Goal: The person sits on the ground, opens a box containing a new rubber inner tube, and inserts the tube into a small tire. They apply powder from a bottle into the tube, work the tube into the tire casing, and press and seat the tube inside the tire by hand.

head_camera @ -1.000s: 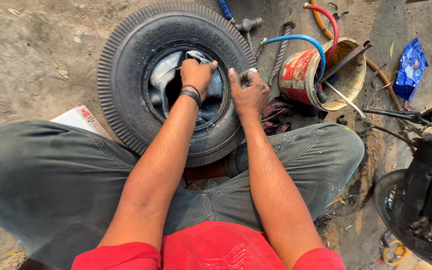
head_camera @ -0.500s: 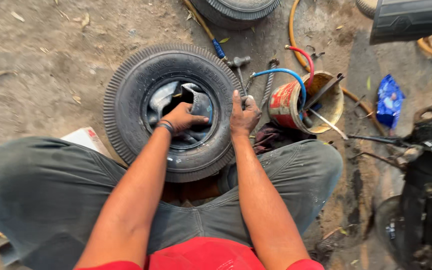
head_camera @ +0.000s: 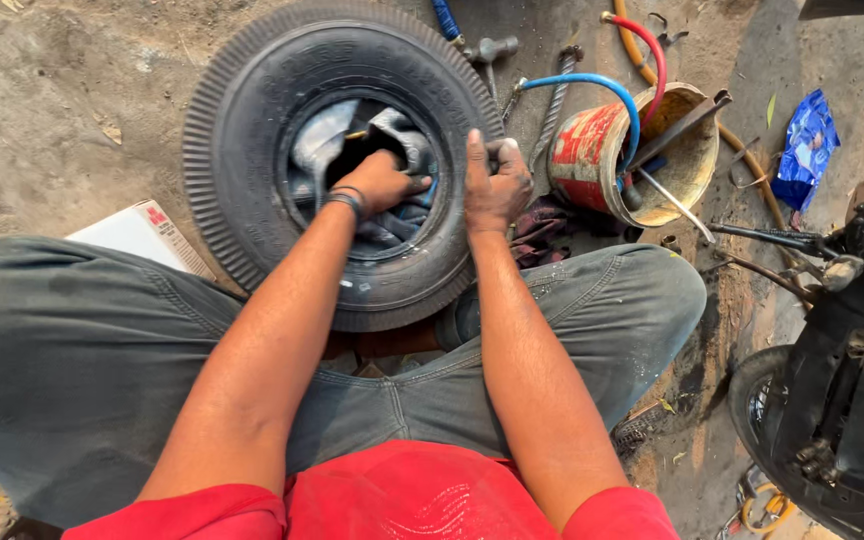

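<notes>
Rubber: one black tyre point(head_camera: 252, 150) lies flat on the dirt ground point(head_camera: 52, 100), right in front of the seated person's knees.
Inside: one grey inner tube point(head_camera: 327, 140) sits crumpled in the tyre's opening.
Left hand point(head_camera: 384, 183): down in the opening on the tube, fingers curled shut around a fold of it, a dark band on the wrist.
Right hand point(head_camera: 495, 185): planted on the tyre's right rim, fingers clenched on something small I cannot make out.
Risk: I'd say the tube could get pinched or torn against the tyre's edge if it is pulled hard.
Risk two: the right hand could slip off the rim.
Count: one tyre, one tube, one rusty red bucket point(head_camera: 607, 150) near the right hand, with one blue hose point(head_camera: 582, 82) and one red hose point(head_camera: 652, 55) looping at it.
Also: one blue wrapper point(head_camera: 802, 145), one white box point(head_camera: 142, 235) by the left knee.
</notes>
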The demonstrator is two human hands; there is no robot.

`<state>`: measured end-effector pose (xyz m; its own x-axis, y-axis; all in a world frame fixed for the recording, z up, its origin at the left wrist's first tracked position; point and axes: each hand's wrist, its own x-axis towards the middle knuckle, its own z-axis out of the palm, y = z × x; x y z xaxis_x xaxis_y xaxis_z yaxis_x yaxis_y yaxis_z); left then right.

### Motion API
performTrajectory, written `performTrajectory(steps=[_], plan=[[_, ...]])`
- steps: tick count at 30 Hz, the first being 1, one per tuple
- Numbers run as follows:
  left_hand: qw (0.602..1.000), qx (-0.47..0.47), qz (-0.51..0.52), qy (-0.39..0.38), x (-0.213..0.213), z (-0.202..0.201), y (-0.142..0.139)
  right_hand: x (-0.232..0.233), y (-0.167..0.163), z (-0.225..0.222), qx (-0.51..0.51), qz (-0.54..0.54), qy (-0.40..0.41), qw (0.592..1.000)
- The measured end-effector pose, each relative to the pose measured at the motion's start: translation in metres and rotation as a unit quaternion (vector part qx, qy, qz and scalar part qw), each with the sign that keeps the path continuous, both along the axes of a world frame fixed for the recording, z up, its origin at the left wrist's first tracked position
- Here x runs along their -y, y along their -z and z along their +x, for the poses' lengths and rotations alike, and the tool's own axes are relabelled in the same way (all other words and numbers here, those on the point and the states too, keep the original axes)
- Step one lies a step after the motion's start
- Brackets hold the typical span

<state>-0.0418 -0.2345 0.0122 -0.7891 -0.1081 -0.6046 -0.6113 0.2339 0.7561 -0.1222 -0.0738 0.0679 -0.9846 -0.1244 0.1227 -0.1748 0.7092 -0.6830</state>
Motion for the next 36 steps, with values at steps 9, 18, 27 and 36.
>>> performTrajectory(steps=[9,18,27,36], plan=[[0.989,0.045,-0.135,-0.036,-0.01,-0.013,-0.038,0.005,0.002,0.005,-0.026,-0.01,-0.029,0.999],[0.964,0.03,0.042,-0.261,-0.001,-0.017,-0.009,0.028,-0.008,0.01,-0.008,0.077,-0.002,0.997],[0.862,0.062,0.155,-0.478,-0.027,-0.042,0.008,0.012,0.004,0.005,-0.009,0.078,0.003,0.997],[0.948,0.013,0.252,-0.195,0.009,0.027,-0.029,0.016,-0.007,0.01,-0.001,0.048,0.016,0.999]])
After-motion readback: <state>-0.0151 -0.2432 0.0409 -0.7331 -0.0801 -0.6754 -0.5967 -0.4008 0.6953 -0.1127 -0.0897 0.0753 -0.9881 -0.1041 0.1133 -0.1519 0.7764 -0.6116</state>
